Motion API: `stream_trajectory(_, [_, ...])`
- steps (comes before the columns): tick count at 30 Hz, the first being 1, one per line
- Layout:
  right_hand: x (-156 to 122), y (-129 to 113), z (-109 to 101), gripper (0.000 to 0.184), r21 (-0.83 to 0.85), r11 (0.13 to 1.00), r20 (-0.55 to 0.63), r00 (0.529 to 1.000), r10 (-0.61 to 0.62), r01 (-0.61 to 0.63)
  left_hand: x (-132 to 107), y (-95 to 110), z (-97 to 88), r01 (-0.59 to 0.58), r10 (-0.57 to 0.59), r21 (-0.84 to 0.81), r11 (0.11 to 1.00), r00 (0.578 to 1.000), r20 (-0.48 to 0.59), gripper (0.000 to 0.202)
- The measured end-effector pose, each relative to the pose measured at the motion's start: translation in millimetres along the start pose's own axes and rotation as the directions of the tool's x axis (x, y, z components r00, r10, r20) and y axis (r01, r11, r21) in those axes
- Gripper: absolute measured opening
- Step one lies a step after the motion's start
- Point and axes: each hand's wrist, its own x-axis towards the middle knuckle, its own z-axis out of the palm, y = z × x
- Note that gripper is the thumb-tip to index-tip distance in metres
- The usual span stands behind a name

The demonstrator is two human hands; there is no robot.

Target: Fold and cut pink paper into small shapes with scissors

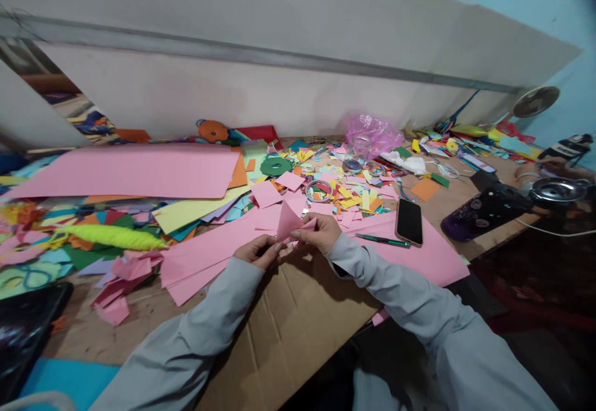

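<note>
A small folded piece of pink paper [287,220] stands up in a point between my two hands. My left hand [259,251] pinches its lower left side, and my right hand [321,233] pinches its right side between thumb and fingers. Both hands are over the top edge of a brown cardboard sheet [293,324]. Long pink paper sheets [209,256] lie just beyond and to the left of my hands. To the right, a green pen [382,241] and a dark phone [408,221] rest on more pink paper.
Coloured paper scraps [354,195] cover the table's back, with a tape roll [319,191] and a glass jar [357,153] among them. A large pink sheet [139,172] lies left. A dark tumbler [484,209] lies right, near another person's hand [554,166].
</note>
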Motion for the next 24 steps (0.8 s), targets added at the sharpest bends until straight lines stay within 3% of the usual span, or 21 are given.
stream_trajectory(10, [-6,-4,8,0.037,-0.061,0.997,-0.018,0.998,-0.054,0.053,7,-17,-2.1,-0.119,0.118,0.143,0.982,0.993,0.016,0.030])
stream_trajectory(16, [-6,-1,6,0.044,-0.061,0.994,0.071,0.993,0.092,-0.088,8,-17,-6.1,-0.187,0.187,0.228,0.956,0.982,0.023,0.028])
stream_trajectory(19, [-6,-3,6,0.045,-0.049,0.986,0.127,0.978,0.163,-0.158,7,-17,-6.6,-0.155,0.153,0.203,0.967,0.988,0.025,0.029])
stream_trajectory(24, [-2,-9,1,0.045,0.000,0.991,0.116,0.984,0.133,-0.134,8,-16,-8.5,-0.056,0.055,0.151,0.987,0.998,0.008,0.032])
